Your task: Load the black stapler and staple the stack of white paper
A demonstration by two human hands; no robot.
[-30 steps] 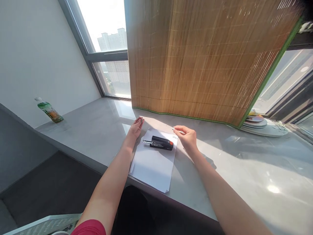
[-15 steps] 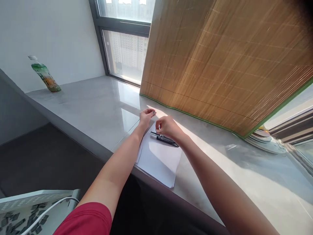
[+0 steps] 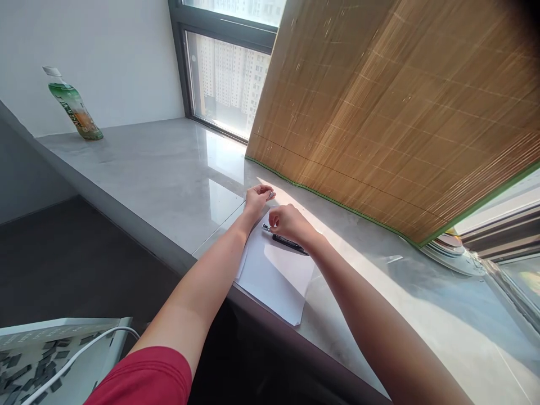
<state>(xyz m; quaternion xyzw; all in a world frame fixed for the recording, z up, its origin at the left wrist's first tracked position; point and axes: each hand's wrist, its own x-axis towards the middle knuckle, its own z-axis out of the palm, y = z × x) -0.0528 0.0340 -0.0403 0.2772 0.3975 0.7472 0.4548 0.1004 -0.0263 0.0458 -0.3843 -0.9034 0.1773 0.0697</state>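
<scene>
— Item one?
— Stapler [image 3: 290,245], black with a metal tip; it lies on white paper [image 3: 269,278] upon the desk [image 3: 164,174], partly hidden behind the right hand [image 3: 288,221].
— Right fingers?
— Curled at the metal tip; whether grasping anything, I cannot tell.
— Left hand [image 3: 256,200]?
— Fingers pinched on a small grey piece [image 3: 270,195], near the paper's far end.

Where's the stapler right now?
Head view, just below centre: the stapler lies on the white paper, partly hidden by the right hand.
</scene>
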